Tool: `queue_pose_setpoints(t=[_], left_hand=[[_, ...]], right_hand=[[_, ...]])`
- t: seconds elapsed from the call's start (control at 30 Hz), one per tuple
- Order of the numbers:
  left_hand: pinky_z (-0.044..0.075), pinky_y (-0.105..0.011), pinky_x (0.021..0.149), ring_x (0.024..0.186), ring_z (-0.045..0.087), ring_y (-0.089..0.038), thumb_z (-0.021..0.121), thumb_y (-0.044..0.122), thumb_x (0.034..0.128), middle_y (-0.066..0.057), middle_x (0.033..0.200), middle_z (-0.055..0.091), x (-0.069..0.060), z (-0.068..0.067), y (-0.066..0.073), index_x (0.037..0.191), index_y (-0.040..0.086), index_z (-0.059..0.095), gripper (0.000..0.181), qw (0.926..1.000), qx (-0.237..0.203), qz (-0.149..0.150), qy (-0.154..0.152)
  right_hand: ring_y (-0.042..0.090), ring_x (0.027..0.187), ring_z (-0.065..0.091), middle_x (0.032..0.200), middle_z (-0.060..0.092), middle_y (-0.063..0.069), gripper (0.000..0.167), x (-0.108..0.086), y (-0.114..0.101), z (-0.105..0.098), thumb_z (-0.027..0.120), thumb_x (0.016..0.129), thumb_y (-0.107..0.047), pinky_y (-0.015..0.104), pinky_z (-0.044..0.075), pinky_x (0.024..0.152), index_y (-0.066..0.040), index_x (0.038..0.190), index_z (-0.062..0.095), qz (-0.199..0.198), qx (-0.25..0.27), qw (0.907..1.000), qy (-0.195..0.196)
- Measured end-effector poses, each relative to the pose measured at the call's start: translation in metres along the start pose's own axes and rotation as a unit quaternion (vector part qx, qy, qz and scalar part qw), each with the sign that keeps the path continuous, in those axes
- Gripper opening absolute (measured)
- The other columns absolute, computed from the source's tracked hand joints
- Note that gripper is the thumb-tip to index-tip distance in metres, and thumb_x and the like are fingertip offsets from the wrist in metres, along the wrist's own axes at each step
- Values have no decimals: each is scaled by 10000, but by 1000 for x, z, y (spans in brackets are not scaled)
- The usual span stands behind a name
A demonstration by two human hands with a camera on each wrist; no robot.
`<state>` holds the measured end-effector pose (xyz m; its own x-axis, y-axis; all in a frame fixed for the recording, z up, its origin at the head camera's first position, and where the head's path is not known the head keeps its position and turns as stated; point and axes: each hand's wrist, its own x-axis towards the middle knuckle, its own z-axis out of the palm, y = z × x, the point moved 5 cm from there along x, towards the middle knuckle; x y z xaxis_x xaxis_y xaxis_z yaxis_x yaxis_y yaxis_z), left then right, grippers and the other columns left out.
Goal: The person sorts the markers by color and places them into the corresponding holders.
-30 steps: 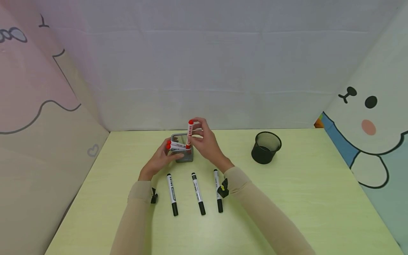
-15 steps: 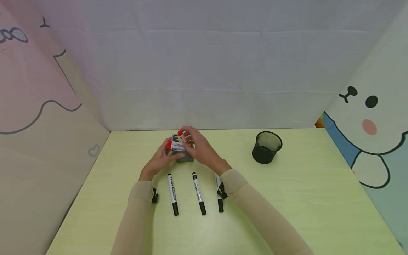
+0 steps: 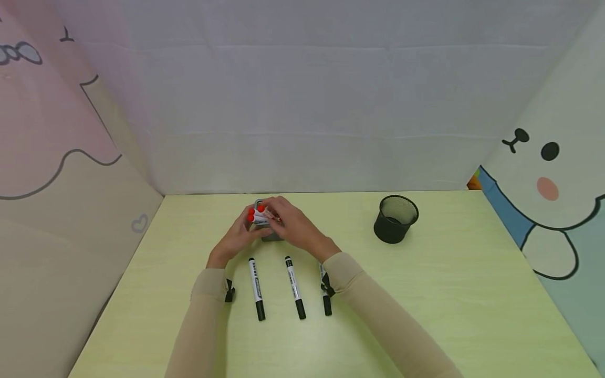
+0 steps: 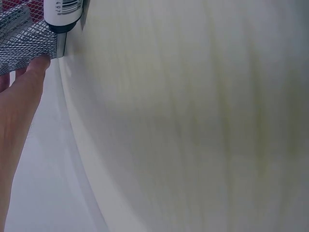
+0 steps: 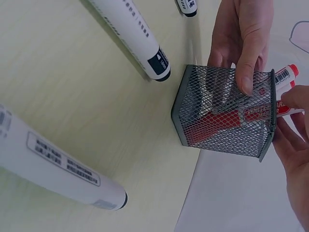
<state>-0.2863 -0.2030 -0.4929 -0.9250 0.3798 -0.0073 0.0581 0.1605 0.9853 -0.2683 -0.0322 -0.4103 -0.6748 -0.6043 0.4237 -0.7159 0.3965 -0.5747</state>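
By the table edge (image 3: 340, 193), left fingers (image 5: 249, 54) grip a holder (image 5: 244, 139), right fingers (image 5: 297, 97) a marker (image 3: 261, 208).

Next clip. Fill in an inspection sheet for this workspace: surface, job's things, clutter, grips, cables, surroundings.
Surface: pale yellow-green table; on it, three black-and-white markers in a row, the right one partly covered from the head view, and a black mesh cup off to the right.
Job's things: grey mesh holder; a red-capped marker partly inside it; two other red-capped markers sticking out of its mouth.
Clutter: nothing seen beyond these.
Left grip: holds the mesh holder.
Right grip: pinches the red-capped marker.
Cables: nothing seen.
Surroundings: pale backdrop behind; cartoon-printed panels at both sides.
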Motion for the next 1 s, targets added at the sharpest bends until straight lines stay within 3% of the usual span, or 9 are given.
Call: queue_pose_setpoints(t=[0.2,0.53,1.0], left_hand=[[279,-553,1192,1528,216,-235,728,119,971,3,1568,385,-1,0,1,1553,267,318,727,10000,56,-47,5],[273,-560,1195,1544,179,-242,730,116,968,-15,1567,392,0,0,0,1581,176,284,760,9999,77,-100,24],[294,-564,1183,1569,106,-277,740,149,966,4,1626,305,-1,1,0,1609,212,262,804,9997,174,-175,66]], right_hand=[[233,1164,606,1359,569,128,358,-1,-1,2,632,1022,-74,330,531,964,-35,1375,580,-71,-421,9991,-76],[235,1161,545,1311,602,104,353,-5,6,3,643,1017,-94,328,515,964,-41,1365,606,173,-538,9982,-191],[217,1130,571,1232,618,82,272,-2,2,6,645,1029,-132,346,500,985,-83,1297,643,122,-705,9968,-364]])
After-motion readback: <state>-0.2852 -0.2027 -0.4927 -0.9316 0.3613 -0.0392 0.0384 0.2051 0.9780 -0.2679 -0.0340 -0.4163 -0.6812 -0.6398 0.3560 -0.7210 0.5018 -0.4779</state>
